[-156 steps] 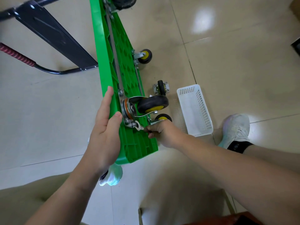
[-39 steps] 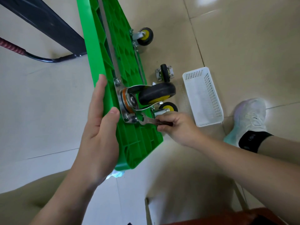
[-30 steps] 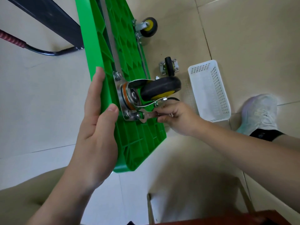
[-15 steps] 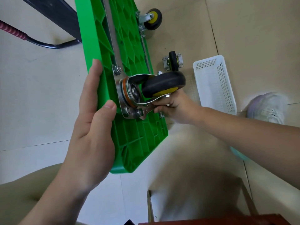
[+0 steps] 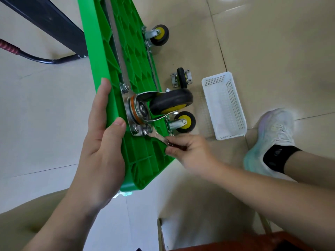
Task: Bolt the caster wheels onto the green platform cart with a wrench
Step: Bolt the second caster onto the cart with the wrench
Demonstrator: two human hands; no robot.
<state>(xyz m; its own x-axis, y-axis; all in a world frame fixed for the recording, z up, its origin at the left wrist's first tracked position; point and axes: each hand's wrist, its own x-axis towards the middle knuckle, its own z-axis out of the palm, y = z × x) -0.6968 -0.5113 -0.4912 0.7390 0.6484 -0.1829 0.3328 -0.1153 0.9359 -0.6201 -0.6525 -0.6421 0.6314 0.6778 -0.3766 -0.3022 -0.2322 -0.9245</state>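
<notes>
The green platform cart stands on its long edge with the ribbed underside facing right. My left hand grips its upper edge, fingers on the far face and thumb beside a caster's metal plate. That big black caster with a yellow hub sticks out from the plate. My right hand pinches the handle of a small silver wrench, whose jaw sits on a bolt at the plate's lower corner. A second mounted caster touches the floor below, and a third sits farther along.
One loose caster lies on the tiled floor beside a white perforated basket. The cart's black folded handle with a red grip reaches off left. My shoe rests at the right, and a stool edge shows at the bottom.
My right hand has swung the wrench handle down and away from the wheel, from up under the caster to pointing lower right. The left hand kept its hold on the cart edge.
</notes>
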